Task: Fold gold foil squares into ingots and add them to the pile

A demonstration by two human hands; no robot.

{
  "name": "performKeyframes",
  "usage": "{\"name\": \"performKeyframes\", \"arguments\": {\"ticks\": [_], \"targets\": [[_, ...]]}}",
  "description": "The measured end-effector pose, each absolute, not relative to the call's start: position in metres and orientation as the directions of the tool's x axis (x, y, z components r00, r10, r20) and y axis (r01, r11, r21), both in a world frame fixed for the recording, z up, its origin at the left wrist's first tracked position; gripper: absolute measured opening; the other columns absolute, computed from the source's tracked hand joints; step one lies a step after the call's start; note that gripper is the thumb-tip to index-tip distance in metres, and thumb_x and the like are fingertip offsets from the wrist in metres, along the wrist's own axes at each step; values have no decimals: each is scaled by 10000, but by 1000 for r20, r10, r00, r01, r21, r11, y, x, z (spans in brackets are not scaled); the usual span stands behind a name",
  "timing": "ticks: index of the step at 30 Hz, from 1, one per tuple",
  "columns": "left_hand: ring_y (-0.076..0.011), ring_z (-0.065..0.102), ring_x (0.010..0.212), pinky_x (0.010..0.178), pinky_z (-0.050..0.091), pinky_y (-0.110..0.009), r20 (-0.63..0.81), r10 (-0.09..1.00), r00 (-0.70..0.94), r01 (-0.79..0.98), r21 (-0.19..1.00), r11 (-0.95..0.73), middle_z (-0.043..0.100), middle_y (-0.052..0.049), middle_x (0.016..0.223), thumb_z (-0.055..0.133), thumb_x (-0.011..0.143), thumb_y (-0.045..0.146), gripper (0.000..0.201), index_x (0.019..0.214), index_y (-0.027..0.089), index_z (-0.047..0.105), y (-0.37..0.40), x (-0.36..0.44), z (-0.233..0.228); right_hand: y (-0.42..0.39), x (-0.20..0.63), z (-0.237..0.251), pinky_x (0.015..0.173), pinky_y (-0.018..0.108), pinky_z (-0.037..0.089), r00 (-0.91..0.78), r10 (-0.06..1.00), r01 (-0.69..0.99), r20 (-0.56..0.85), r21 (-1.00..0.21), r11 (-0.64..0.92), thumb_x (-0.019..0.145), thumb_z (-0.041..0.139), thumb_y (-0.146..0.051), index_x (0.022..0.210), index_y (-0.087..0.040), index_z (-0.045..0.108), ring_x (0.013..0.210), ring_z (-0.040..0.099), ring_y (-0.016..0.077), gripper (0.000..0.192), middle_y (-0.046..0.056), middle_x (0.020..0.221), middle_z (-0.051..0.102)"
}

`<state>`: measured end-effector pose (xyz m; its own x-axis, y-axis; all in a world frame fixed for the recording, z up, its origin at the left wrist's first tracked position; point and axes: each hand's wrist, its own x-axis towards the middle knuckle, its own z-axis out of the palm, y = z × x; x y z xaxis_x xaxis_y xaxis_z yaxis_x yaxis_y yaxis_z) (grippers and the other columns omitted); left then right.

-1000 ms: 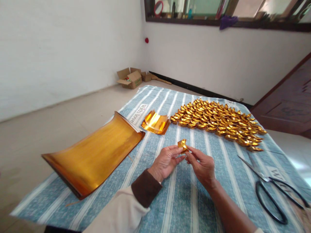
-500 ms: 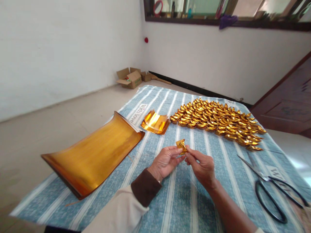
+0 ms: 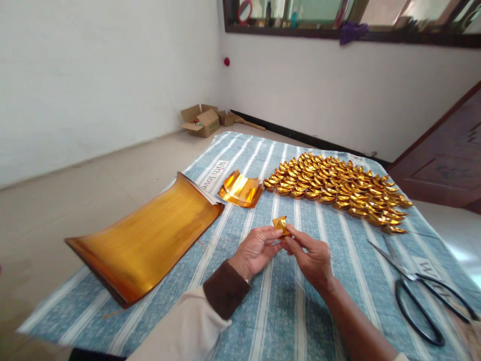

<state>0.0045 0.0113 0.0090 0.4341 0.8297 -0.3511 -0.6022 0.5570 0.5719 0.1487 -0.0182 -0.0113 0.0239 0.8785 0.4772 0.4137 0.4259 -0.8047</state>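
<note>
Between my two hands, just above the table, is a small folded piece of gold foil paper. My left hand pinches it from the left, thumb on the near face. My right hand has its thumb and fingertips closed on the right edge; the fingers hide its lower part. Beyond my hands lies a small stack of cut gold foil sheets, curling up at the sides. To its right, many folded gold paper ingots sit packed together in rows.
A large stack of gold foil sheets lies at the left on the striped tablecloth. Black-handled scissors rest at the right, blades pointing away to the left. An open cardboard box stands on the floor beyond the table.
My right thumb and fingers have shifted slightly on the foil piece's right side. Both hands stay in almost the same place, and everything on the table lies as before.
</note>
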Motion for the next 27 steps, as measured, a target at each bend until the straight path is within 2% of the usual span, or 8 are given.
{"name": "performKeyframes", "arguments": {"ticks": [8, 16, 21, 27], "targets": [[-191, 638, 787, 805, 442, -324, -338, 826, 450, -582, 590, 559, 682, -74, 775, 785, 648, 93, 117, 649, 115, 671, 12, 3, 5, -18, 148, -12, 484, 255, 540, 25, 906, 325, 422, -861, 391, 845, 609, -303, 1020, -202, 737, 467, 629, 135, 239, -4, 628, 712], [-144, 603, 639, 680, 452, -282, -318, 831, 457, -582, 599, 549, 663, -50, 666, 798, 611, 97, 122, 633, 98, 678, 12, 5, 5, -19, 148, -11, 508, 240, 527, -5, 923, 384, 385, -852, 357, 844, 614, -326, 1211, -189, 656, 473, 613, 126, 394, -35, 588, 676], [-150, 606, 607, 660, 458, -293, -291, 833, 471, -572, 619, 539, 640, -55, 636, 789, 613, 109, 125, 640, 73, 672, 12, 5, 4, -18, 146, -9, 480, 225, 515, 29, 920, 362, 390, -862, 354, 840, 596, -341, 1115, -203, 711, 456, 596, 117, 329, -27, 589, 671], [-146, 594, 618, 681, 455, -297, -303, 827, 474, -562, 618, 549, 645, -48, 655, 786, 627, 117, 119, 639, 105, 669, 12, 4, 2, -18, 143, -11, 445, 223, 511, 32, 945, 277, 325, -912, 304, 850, 583, -348, 1123, -211, 712, 429, 561, 111, 332, -30, 555, 629]]}}
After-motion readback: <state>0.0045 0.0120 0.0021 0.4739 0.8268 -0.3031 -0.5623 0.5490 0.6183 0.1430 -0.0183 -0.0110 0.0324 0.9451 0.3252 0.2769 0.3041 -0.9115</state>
